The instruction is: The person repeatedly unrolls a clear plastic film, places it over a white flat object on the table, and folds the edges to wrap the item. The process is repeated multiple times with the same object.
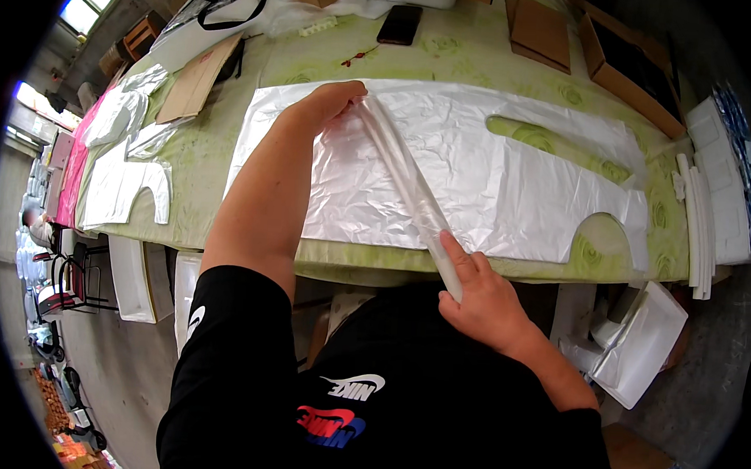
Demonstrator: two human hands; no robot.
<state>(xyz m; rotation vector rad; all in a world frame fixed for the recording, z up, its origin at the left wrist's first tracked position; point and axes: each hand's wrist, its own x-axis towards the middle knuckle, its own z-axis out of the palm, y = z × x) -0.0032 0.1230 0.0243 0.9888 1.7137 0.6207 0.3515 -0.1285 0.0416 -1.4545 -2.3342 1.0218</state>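
A large white plastic carrier bag lies flat on a table with a green patterned cloth. A rolled or folded strip of clear plastic runs diagonally across the bag. My left hand pinches its far end near the bag's upper edge. At the table's near edge my right hand grips the strip's near end. Both forearms come up from below, in black sleeves.
A dark phone, cardboard boxes and a flat cardboard sheet lie at the table's far side. More white bags lie at the left. White foam pieces stack at the right. A person sits far left.
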